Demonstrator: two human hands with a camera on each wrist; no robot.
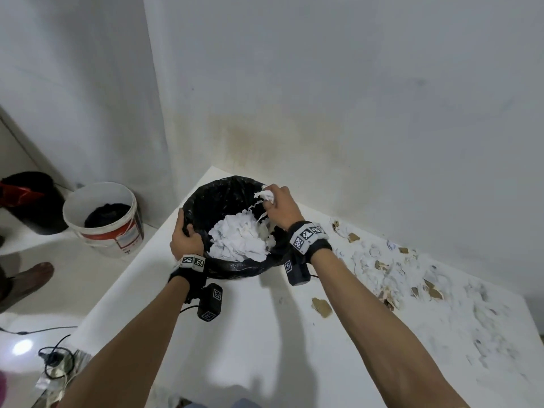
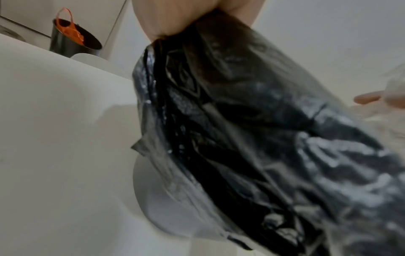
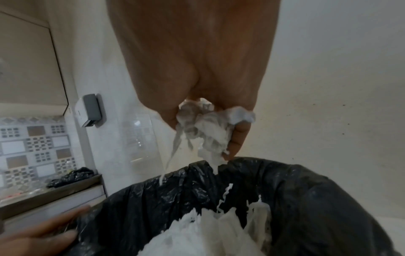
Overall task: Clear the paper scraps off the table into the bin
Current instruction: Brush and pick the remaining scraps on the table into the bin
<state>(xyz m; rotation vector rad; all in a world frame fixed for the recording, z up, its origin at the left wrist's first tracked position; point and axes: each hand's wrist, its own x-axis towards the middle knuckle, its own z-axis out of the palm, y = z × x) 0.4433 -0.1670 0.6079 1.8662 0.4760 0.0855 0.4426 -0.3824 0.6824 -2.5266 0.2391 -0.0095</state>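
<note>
A bin (image 1: 226, 189) lined with a black bag stands on the white table (image 1: 265, 334) near its far left corner, part-filled with crumpled white paper (image 1: 238, 240). My left hand (image 1: 187, 235) grips the bag's rim on the near left side; in the left wrist view the black bag (image 2: 252, 129) fills the frame under that hand (image 2: 175, 17). My right hand (image 1: 279, 206) hovers over the bin's right side, holding a wad of white paper scraps (image 3: 206, 124) whose strips dangle toward the liner (image 3: 306, 199). More white and brown scraps (image 1: 412, 278) lie scattered across the table's right half.
The wall rises right behind the table. Left of the table, lower down, stand a white bucket (image 1: 103, 219) with dark contents and a black container (image 1: 32, 198) with a red piece. Cables (image 1: 56, 357) lie on the floor at the near left. A brown scrap (image 1: 322, 307) lies mid-table.
</note>
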